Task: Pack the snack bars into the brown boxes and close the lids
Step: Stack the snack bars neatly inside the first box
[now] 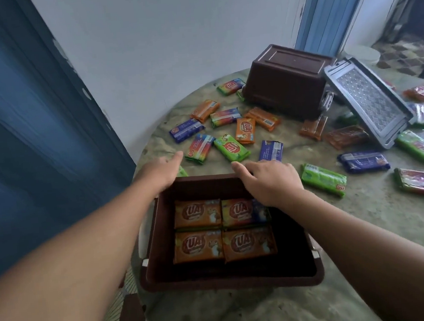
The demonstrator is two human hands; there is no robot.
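Observation:
An open brown box [158, 232] stands at the table's near edge with several orange snack bars [196, 213] lying flat inside. My left hand [161, 171] rests at the box's far left corner, fingers extended, holding nothing. My right hand [270, 180] lies over the far right rim, fingers spread, empty. Many loose snack bars in orange, green and blue wrappers, such as a green one [231, 148], are scattered beyond the box. A second brown box [286, 83] sits upside down at the back.
A clear lid [368, 98] leans tilted against the upturned box, with bars under it. The round table [246, 312] ends close to the near box on the left, beside a blue door [34, 125]. A white wall stands behind.

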